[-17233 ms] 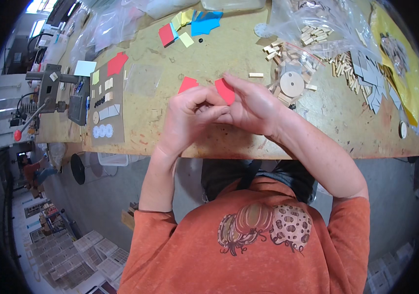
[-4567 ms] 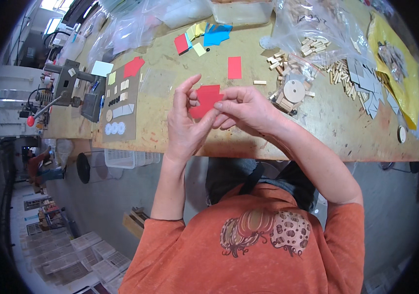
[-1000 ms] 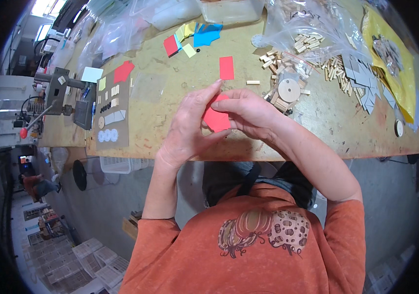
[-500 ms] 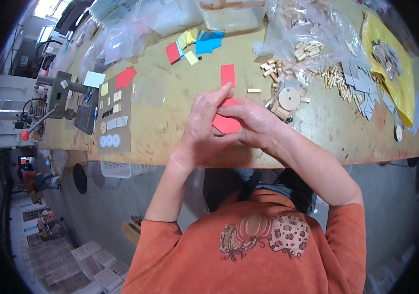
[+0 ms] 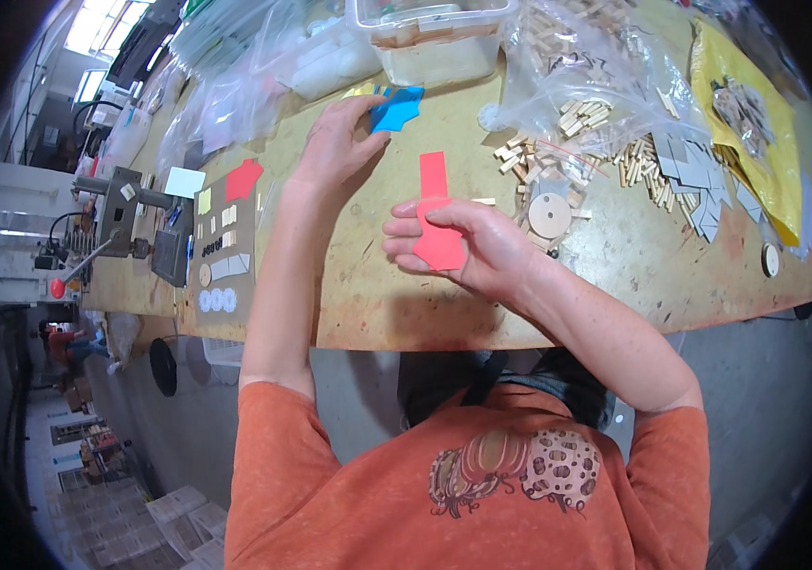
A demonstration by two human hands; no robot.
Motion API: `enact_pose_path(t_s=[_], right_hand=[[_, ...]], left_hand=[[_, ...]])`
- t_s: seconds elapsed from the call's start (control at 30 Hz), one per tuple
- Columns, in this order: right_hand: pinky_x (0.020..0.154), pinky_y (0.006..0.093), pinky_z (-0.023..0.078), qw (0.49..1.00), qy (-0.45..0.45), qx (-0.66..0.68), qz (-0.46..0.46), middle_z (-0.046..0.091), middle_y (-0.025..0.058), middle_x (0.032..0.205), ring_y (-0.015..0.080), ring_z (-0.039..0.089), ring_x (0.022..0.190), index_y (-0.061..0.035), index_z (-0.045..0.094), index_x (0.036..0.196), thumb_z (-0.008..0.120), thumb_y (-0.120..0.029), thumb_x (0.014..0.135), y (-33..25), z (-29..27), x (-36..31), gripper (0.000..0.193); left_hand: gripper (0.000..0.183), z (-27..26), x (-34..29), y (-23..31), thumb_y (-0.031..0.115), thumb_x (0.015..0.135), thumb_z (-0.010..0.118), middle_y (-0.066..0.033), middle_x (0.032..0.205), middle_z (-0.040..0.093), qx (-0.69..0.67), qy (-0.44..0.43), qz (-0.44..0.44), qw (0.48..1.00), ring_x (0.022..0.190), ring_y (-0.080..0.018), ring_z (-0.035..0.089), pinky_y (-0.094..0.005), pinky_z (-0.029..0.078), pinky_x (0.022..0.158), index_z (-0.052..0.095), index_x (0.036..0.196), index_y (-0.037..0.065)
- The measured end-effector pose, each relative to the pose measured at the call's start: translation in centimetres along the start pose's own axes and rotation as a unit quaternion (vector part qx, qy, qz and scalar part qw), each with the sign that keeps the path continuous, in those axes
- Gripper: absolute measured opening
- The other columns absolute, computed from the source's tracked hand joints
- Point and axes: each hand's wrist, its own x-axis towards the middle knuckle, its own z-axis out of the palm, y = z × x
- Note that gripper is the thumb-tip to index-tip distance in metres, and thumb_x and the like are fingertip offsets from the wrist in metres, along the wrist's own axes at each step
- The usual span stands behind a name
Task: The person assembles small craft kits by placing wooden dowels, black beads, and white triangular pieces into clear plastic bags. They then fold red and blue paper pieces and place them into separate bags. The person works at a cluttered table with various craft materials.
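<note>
My left hand (image 5: 338, 141) reaches over the blue card pieces (image 5: 398, 109) at the back of the bench. Its thumb and fingers are apart at their left edge, and it covers most of the yellow and red cards beside them. Near the front edge, my right hand (image 5: 487, 237) is closed, palm up, on a red card piece (image 5: 441, 245) with a pointed, notched outline. The thumb presses on its top and the fingers lie underneath. Just beyond these fingers is a red card strip (image 5: 434, 174).
To the right lie small wooden sticks (image 5: 643, 166), a round wooden disc (image 5: 549, 217), grey card pieces (image 5: 691, 176) and a yellow bag (image 5: 748, 123). A clear plastic tub (image 5: 434, 52) stands at the back. On the left are a parts board (image 5: 240, 233) and a metal device (image 5: 121, 214).
My left hand has left the red card piece and moved forward and left to the blue cards. The right hand keeps the red piece, its fingers now stretched beneath it.
</note>
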Motion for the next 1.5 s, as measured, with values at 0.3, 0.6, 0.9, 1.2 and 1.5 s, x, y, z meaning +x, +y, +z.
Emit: enact_pose_path(t_s=[0.3,0.6,0.9,1.2,1.5], right_hand=[[0.094,0.0403,0.056,0.999,0.002,-0.038,0.002,0.064,0.0185,0.124,0.028,0.067,0.11,0.0066,0.05,0.135,0.045,-0.014,0.103,0.1,0.5,-0.7,0.039],[0.091,0.0382,0.056,0.999,0.038,-0.024,-0.005,0.065,0.0157,0.116,0.024,0.068,0.102,0.0039,0.052,0.131,0.05,-0.015,0.101,0.3,0.0,-0.3,0.036],[0.088,0.0361,0.057,0.998,0.053,-0.04,-0.019,0.065,0.0154,0.116,0.0222,0.067,0.1,0.0034,0.055,0.13,0.05,-0.015,0.101,0.2,-0.1,0.0,0.034],[0.086,0.0359,0.057,0.998,0.05,-0.032,-0.038,0.066,0.016,0.114,0.0217,0.067,0.098,0.0058,0.056,0.128,0.051,-0.015,0.101,0.0,-0.5,0.1,0.035],[0.088,0.0389,0.058,0.997,0.054,-0.019,-0.058,0.064,0.0188,0.121,0.0271,0.067,0.107,0.0058,0.052,0.131,0.047,-0.016,0.104,-0.2,-0.4,0.1,0.034]], left_hand=[[0.031,1.6,0.6,-0.3,0.015,0.08,0.078,-0.0118,0.099,0.072,-0.115,-0.07,-0.127,0.983,0.086,-0.0227,0.07,-0.0341,0.055,0.079,0.071,0.107,0.002],[0.023,2.6,-0.3,-2.3,0.0,0.085,0.075,-0.0055,0.098,0.071,-0.226,-0.047,-0.146,0.962,0.086,-0.0121,0.066,-0.0279,0.054,0.078,0.072,0.108,-0.001],[0.018,1.9,0.0,-0.9,0.0,0.086,0.073,-0.0076,0.099,0.07,-0.169,-0.051,-0.112,0.978,0.087,-0.0139,0.067,-0.0272,0.053,0.078,0.071,0.104,-0.005],[0.014,2.4,0.0,-1.6,0.012,0.087,0.072,-0.0127,0.095,0.072,-0.133,-0.012,-0.072,0.988,0.085,-0.0249,0.07,-0.0342,0.055,0.077,0.075,0.098,0.003],[0.01,2.2,0.4,0.0,0.006,0.09,0.07,-0.0107,0.094,0.074,-0.032,0.166,-0.048,0.984,0.077,-0.0154,0.069,-0.0289,0.054,0.066,0.074,0.097,0.0]])
